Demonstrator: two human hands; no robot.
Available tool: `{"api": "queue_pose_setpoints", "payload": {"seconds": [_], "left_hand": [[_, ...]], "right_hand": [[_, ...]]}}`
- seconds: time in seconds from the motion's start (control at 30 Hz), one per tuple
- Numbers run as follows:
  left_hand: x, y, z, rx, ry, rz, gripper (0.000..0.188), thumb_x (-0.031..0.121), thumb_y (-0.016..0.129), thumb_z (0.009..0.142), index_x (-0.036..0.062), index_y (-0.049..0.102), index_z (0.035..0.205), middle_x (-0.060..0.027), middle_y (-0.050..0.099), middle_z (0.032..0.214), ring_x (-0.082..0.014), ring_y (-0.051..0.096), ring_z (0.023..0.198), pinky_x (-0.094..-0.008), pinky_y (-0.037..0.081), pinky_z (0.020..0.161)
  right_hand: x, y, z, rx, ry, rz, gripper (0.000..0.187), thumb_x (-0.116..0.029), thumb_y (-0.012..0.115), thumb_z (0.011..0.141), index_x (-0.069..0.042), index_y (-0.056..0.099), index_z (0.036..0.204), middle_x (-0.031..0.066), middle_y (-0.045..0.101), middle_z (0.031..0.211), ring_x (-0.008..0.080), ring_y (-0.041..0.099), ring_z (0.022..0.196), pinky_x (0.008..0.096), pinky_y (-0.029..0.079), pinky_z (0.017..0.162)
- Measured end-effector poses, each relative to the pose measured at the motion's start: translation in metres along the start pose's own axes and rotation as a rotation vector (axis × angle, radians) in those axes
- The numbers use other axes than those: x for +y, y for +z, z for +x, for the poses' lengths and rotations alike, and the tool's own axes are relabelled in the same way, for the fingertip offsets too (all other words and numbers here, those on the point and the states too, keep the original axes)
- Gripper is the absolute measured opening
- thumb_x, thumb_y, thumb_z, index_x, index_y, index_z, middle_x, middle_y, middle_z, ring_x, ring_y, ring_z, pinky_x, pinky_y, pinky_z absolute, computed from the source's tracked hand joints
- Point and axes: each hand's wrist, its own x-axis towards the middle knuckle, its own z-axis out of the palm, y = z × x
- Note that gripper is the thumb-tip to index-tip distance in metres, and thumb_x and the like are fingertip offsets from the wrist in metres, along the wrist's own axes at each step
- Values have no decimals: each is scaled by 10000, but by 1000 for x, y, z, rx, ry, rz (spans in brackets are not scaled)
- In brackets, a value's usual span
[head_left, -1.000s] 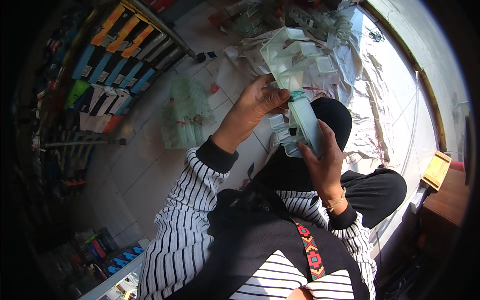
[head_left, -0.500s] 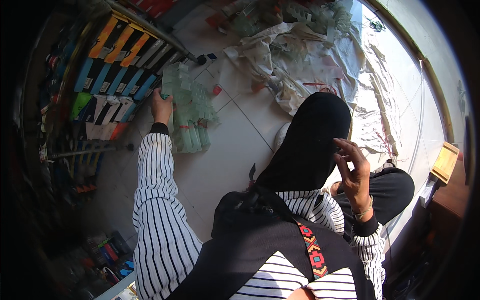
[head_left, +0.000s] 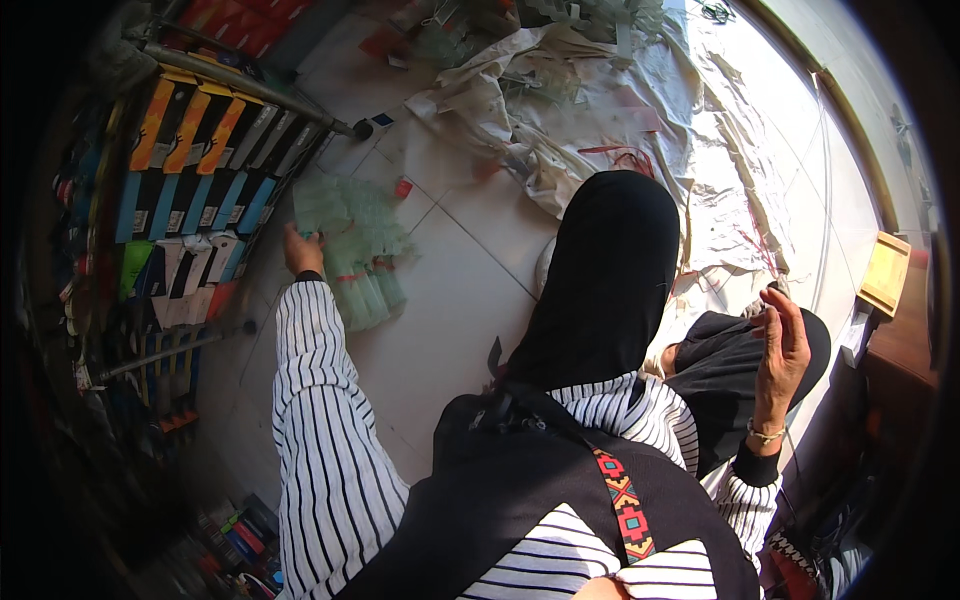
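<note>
On the tiled floor at the left lies a pile of clear, greenish plastic sleeves or packs point(head_left: 350, 225), some with red bands. My left hand point(head_left: 303, 248) is at its left edge, fingers curled. A small green bit shows at the fingertips; what they grip is partly hidden. Above my bent right leg, my right hand point(head_left: 780, 355) is raised with its fingers loosely stretched, and nothing shows in it. A small red cap-like piece point(head_left: 403, 188) sits by the pile.
Shelves of stacked boxes point(head_left: 190, 150) stand along the left, with a metal rail point(head_left: 260, 88). White crumpled sheeting point(head_left: 580, 100) with more clear plastic pieces point(head_left: 560, 70) spreads at the far side. A wooden block point(head_left: 884, 274) lies on the right.
My right hand has moved right, away from my raised knee, and its fingers have straightened. My left hand stays by the plastic pile, whose pieces have shifted and look flatter. The view has shifted slightly.
</note>
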Motion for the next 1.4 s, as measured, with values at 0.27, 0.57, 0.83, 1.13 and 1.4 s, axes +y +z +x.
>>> {"api": "queue_pose_setpoints", "payload": {"seconds": [0.27, 0.57, 0.83, 1.13, 1.4], "left_hand": [[-5, 15, 12, -31, -1, 440, 684, 256, 708, 766, 21, 362, 1307, -186, 496, 1242, -358, 488, 1133, -501, 410, 921], [26, 24, 41, 235, 501, 323, 532, 153, 641, 832, 34, 400, 1291, -218, 461, 1256, -367, 451, 1160, -442, 390, 948], [111, 75, 10, -183, 632, 213, 530, 243, 633, 845, 31, 417, 1280, -194, 432, 1303, -334, 423, 1195, -431, 373, 963], [212, 44, -49, -551, 591, 460, 470, 246, 605, 855, 30, 454, 1244, -192, 440, 1274, -353, 422, 1187, -450, 381, 964], [311, 61, -77, -667, 630, 530, 351, 187, 609, 846, 16, 530, 1142, -173, 559, 1159, -298, 535, 1095, -363, 419, 913]], "right_hand": [[-10, -2, -2, 44, 11, -17, 240, -110, 548, 913, -14, 576, 1131, 64, 628, 1037, 81, 567, 780, 193, 456, 692], [37, -73, -25, 637, 83, -8, 209, -159, 514, 935, -17, 589, 1069, 74, 625, 985, 108, 597, 769, 213, 483, 632], [179, -81, -55, 785, 726, 224, 333, -188, 553, 887, 15, 529, 1150, 87, 601, 995, 139, 586, 769, 244, 497, 549], [316, -77, -46, 639, 824, -59, 496, -197, 687, 788, 72, 526, 1171, 204, 586, 1140, 263, 565, 1062, 323, 426, 914], [382, -97, 28, 279, 883, -637, 810, -284, 706, 742, -162, 267, 1411, 140, 298, 1441, 361, 373, 1253, 437, 346, 1002]]}}
